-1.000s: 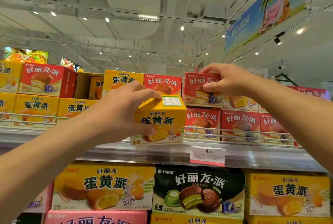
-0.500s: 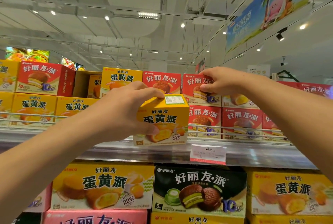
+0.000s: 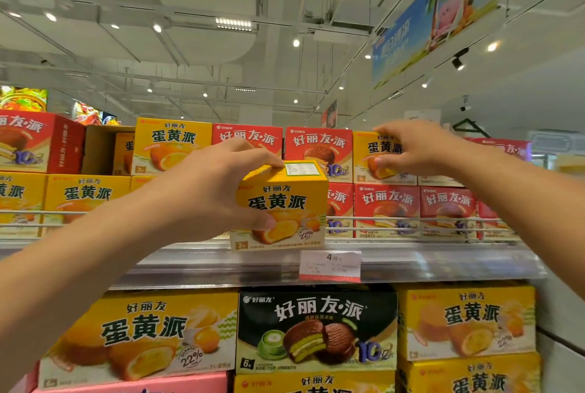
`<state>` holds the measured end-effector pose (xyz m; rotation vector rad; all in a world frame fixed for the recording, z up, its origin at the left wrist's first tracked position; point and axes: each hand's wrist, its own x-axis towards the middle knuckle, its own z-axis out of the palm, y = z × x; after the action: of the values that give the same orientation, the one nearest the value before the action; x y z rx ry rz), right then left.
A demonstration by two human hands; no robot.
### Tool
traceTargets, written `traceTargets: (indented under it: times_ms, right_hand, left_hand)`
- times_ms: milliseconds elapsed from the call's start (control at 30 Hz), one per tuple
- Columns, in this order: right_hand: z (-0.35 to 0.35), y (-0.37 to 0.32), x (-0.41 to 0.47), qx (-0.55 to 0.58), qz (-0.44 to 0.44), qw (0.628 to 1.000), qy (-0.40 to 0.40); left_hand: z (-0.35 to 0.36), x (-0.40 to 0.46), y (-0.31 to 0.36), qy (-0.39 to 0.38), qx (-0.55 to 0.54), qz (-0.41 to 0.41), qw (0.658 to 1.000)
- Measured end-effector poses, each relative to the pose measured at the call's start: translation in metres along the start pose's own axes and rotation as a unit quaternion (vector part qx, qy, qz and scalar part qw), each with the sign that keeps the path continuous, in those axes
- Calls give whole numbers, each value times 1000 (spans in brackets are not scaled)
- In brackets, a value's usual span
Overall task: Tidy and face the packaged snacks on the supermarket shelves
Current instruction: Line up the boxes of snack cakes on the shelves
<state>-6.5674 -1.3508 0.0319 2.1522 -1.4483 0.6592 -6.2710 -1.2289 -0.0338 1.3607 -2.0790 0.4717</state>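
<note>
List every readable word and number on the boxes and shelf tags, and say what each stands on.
"蛋黄派", "22%": small yellow cardboard box gripped by the left hand.
"好丽友·派": red cardboard box on the top row.
"蛋黄派": yellow top-row box held by the right hand.
"好丽友·派", "6": black cardboard box on the lower shelf.
"4.20": white price tag; its fine print is blurred.

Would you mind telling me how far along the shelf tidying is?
Midway. Done: red boxes behind the rail face front. In hand: left hand holds a yellow box off the shelf; right hand grips a top-row yellow box. Left: yellow and red stay mixed in the top row.
</note>
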Motion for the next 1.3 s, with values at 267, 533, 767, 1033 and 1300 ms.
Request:
traceTargets:
  times_ms: [267,533,767,1033,1300]
  right_hand:
    - [-7,11,-12,67,-15,996,65]
    - [-14,11,-33,-4,-85,989,118]
    - [-31,7,-59,-28,-127,977,170]
    - [-58,-42,-113,-88,-169,958,213]
    - [-64,-212,-101,68,-221,956,179]
  left_hand:
    - [9,7,7,4,0,10,1000]
    - [9,7,18,6,20,-13,1000]
    - [11,7,27,30,41,-30,998]
    - [-10,-35,13,15,24,-7,1000]
    - [-86,-152,-88,3,13,-43,999]
